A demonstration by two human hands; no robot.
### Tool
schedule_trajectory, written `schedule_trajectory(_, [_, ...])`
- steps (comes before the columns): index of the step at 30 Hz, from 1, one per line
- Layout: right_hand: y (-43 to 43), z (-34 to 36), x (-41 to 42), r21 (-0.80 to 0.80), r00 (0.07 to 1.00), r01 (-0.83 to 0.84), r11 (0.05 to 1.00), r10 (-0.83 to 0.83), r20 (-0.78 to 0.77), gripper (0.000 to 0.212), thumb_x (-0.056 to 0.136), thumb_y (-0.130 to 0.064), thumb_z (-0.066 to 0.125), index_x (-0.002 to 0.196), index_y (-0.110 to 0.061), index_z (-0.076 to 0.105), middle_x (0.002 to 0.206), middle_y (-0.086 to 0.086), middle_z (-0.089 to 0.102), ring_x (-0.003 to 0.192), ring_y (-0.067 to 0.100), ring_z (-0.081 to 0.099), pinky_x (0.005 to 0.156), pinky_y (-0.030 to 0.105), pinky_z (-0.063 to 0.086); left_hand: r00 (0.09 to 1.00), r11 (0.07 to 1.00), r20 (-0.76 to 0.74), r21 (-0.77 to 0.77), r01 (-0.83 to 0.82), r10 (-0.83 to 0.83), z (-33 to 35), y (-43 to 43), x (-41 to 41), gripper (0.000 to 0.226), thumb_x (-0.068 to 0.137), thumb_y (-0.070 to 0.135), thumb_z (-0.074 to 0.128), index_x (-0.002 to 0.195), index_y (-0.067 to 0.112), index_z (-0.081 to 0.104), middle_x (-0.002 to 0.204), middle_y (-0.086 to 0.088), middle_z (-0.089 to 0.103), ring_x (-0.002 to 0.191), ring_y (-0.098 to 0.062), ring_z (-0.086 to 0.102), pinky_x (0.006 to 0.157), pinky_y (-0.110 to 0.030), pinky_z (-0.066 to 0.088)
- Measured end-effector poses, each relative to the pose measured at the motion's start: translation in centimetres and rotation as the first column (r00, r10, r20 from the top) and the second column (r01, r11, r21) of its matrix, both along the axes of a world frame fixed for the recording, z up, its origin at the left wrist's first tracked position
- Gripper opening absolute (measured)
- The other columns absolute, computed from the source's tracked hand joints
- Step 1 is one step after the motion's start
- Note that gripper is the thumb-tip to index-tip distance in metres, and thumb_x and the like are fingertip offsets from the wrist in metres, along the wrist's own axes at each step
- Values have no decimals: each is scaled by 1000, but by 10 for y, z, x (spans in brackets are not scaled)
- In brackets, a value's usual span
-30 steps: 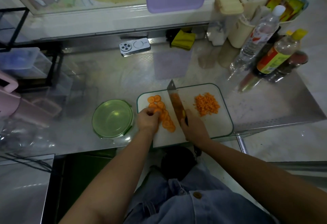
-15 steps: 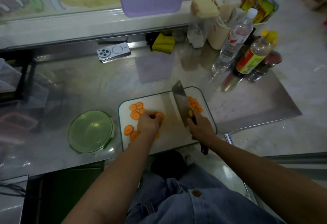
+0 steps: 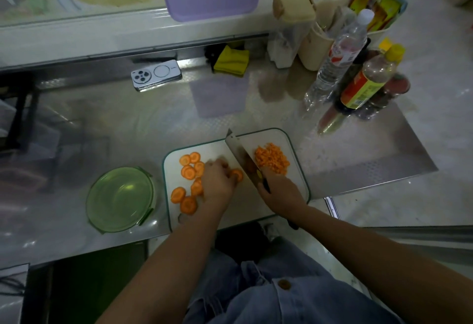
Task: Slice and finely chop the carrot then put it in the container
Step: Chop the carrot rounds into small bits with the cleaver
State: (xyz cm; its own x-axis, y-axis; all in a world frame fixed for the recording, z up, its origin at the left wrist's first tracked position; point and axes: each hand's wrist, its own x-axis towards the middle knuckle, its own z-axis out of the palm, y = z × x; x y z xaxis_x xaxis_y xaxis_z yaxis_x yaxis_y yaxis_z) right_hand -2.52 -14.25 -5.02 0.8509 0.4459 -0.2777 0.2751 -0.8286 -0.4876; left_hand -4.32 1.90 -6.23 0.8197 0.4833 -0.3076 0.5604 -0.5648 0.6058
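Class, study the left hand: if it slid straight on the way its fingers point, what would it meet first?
Probably the cleaver, gripped by the right hand, whose blade stands just beyond the left hand; depth is unclear.

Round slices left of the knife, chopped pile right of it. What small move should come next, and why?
Probably the left hand draws a few carrot slices together under the knife, which the right hand grips, for chopping: several rounds lie whole on the cutting board, only the right pile is fine, and the container holds no carrot.

A phone lies near a yellow cloth.
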Motion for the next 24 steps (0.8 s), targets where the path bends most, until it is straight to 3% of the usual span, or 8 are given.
schedule_trajectory(7, [10, 3, 2, -19, 998, -49, 999, 49, 29, 43, 90, -23, 50, 131, -12, 42, 89, 13, 62, 79, 31, 59, 61, 33, 41, 994, 998, -90, -22, -61, 59, 1, 1, -1, 26, 80, 30, 71, 98, 11, 67, 95, -9, 71, 88, -25, 65, 75, -32, 51])
schedule_trajectory(11, [9, 4, 0, -34, 995, -79, 996, 81, 53, 31, 90, -25, 50, 118, -13, 46, 89, 14, 61, 80, 34, 59, 64, 39, 48, 992, 993, -98, -70, -90, 83, -4, -3, 4, 24, 80, 26, 72, 99, 11, 71, 99, -9, 72, 93, -25, 66, 79, -33, 51])
schedule_trajectory(18, [9, 0, 5, -80, 995, -103, 992, 103, -4, 34, 94, -24, 46, 126, -13, 41, 101, 15, 62, 88, 35, 59, 67, 37, 47, 985, 981, -99, -126, -151, 139, -9, -5, 4, 22, 79, 25, 74, 96, 10, 74, 96, -8, 73, 90, -22, 66, 73, -26, 45])
schedule_trajectory(24, [19, 11, 12, 14, 989, -83, 996, 81, 123, 43, 97, -22, 44, 138, -11, 39, 99, 16, 65, 86, 36, 60, 63, 36, 42, 975, 970, -146, -151, -190, 168, -8, -3, 5, 22, 77, 31, 77, 89, 13, 76, 91, -7, 74, 83, -22, 67, 72, -29, 51])
